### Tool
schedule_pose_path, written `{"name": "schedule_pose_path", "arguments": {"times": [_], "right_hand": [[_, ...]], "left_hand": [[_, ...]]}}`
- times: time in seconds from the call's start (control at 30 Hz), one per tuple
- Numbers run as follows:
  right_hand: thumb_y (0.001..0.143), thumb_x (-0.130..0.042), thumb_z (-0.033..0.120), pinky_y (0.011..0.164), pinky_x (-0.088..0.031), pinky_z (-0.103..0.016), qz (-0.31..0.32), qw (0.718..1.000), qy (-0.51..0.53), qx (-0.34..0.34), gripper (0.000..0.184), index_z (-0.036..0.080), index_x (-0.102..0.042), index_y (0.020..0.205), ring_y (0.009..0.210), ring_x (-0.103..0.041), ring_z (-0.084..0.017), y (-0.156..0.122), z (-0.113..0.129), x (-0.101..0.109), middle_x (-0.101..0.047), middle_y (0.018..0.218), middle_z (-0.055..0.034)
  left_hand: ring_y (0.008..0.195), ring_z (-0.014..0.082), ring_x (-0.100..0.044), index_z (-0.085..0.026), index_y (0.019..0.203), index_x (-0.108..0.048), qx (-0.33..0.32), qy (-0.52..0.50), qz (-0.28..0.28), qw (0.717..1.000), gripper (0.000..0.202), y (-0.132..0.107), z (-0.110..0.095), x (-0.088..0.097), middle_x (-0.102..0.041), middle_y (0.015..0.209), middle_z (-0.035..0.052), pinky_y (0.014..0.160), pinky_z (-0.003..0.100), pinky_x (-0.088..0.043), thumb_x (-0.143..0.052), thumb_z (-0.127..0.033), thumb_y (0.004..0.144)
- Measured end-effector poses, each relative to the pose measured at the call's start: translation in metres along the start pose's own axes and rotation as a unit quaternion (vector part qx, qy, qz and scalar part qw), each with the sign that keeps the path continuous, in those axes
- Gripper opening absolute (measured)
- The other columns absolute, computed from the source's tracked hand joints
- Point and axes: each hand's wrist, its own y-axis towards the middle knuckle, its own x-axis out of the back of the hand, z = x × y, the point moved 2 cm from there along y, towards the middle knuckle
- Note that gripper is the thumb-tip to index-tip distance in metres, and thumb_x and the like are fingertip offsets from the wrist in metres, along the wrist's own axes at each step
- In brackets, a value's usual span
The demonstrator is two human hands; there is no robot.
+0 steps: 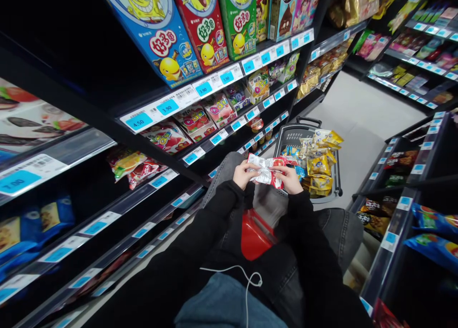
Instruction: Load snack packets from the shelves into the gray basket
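Observation:
Between my two hands is a red and white snack packet, its silvery back seam turned up toward me; the snack packet point(265, 163) is held over my lap. My left hand point(244, 173) grips its left end with the thumb on top. At the other end, my right hand point(289, 179) pinches the packet with its thumb on the upper face. Just beyond my hands stands a grey shopping basket point(286, 133) holding several yellow snack packets point(319, 166) and some blue ones point(301, 171).
A shelf unit on the left carries boxed snacks point(157, 42), small candy packs point(220, 107) and a price rail point(168, 107). Low shelves with blue bags point(434, 247) stand close on the right. Something red point(255, 237) is between my knees. The aisle floor point(372, 99) runs ahead.

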Motion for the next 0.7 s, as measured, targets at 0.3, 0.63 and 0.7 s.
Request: {"name": "schedule_pose_path", "arguments": {"times": [0.3, 0.63, 0.7], "right_hand": [[0.064, -0.056, 0.019, 0.077, -0.044, -0.031, -0.033, 0.999, -0.029, 0.012, 0.018, 0.020, -0.073, 0.072, 0.077, -0.061, -0.018, 0.0009, -0.0014, 0.0011, -0.070, 0.077, -0.0018], [0.059, -0.068, 0.023, 0.076, -0.044, -0.028, -0.152, 0.987, -0.030, 0.054, 0.024, 0.018, -0.052, 0.076, 0.074, -0.053, -0.013, 0.0009, 0.0042, 0.0059, -0.056, 0.078, 0.0017], [0.057, -0.070, 0.021, 0.081, -0.045, -0.029, -0.165, 0.984, 0.016, 0.060, 0.040, 0.020, -0.050, 0.092, 0.084, -0.054, -0.014, 0.0009, 0.0043, 0.0072, -0.055, 0.095, -0.0009]], "left_hand": [[0.086, 0.0206, -0.057, -0.018, 0.066, -0.072, -0.086, 0.119, 0.010, 0.989, 0.011, 0.0061, 0.0064, 0.0037, -0.054, 0.100, 0.0043, 0.069, 0.036, -0.055, -0.069, -0.021, 0.057], [0.062, 0.0134, -0.059, -0.017, 0.079, -0.051, -0.033, -0.068, -0.030, 0.997, 0.038, 0.0063, 0.0018, 0.0023, -0.063, 0.068, -0.0017, 0.060, 0.026, -0.048, -0.076, -0.028, 0.053], [0.059, 0.0145, -0.061, -0.019, 0.086, -0.044, -0.008, -0.108, -0.021, 0.994, 0.055, 0.0055, 0.0010, 0.0003, -0.064, 0.068, -0.0023, 0.058, 0.027, -0.048, -0.080, -0.024, 0.045]]}}
